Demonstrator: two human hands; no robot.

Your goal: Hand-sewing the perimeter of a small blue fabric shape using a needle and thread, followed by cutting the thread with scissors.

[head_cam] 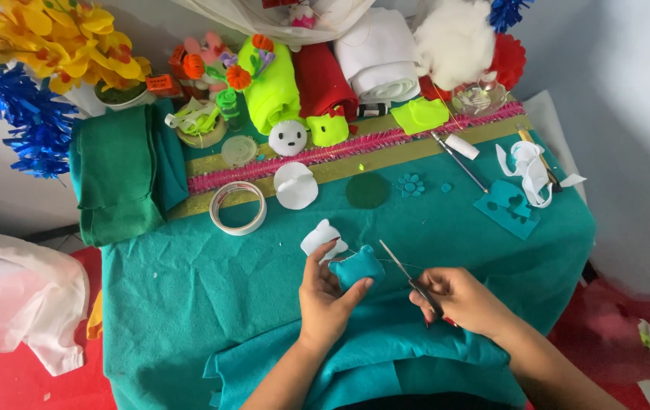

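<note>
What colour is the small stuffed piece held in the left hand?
Teal, matching the table cloth. The stuffed piece shows best in the head view.

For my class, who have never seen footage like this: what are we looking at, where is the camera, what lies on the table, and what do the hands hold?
This is one view from a camera worn on a person's head, looking down at their own bare hands. The left hand grips a small stuffed teal felt shape with a white piece behind it. The right hand holds small scissors, blades toward the teal shape. On the teal cloth-covered table lie a tape roll, a white felt circle, folded green fabric and felt scraps.
</note>
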